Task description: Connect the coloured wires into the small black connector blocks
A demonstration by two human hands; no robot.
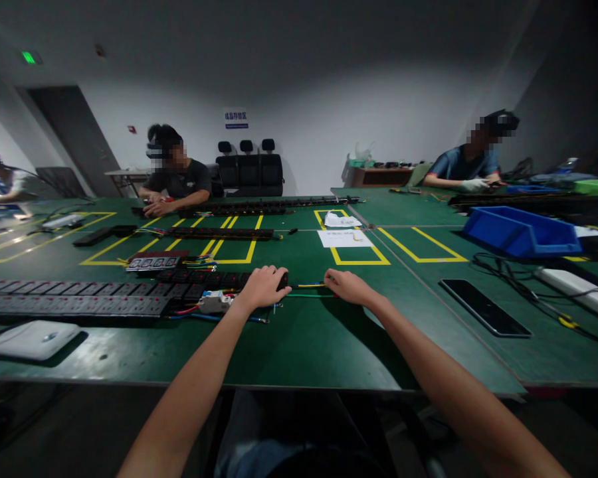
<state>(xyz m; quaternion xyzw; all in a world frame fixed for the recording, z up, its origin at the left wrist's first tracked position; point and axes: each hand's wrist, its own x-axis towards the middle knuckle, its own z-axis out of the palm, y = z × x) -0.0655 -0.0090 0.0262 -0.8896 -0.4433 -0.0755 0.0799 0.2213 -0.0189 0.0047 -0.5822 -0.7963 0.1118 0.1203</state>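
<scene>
My left hand (263, 289) is closed over the right end of a black socket strip (179, 279) lying on the green table. Thin wires (306, 286), yellow and blue among them, and a green wire run rightward from that end. My right hand (349, 285) has its fingers pinched together on the far end of these wires; the fingertips are partly hidden. Just left of my left forearm is a white and grey breaker-like block (216, 302), with red and blue wires at its side. Longer rows of black sockets (70, 299) stretch off to the left.
A white box (32, 340) lies front left. On the right are a phone (483, 307), a blue bin (521, 231), black cables and a white power strip (581, 291). Paper sheets (345, 239) lie beyond my hands. Co-workers sit across the table and at far left.
</scene>
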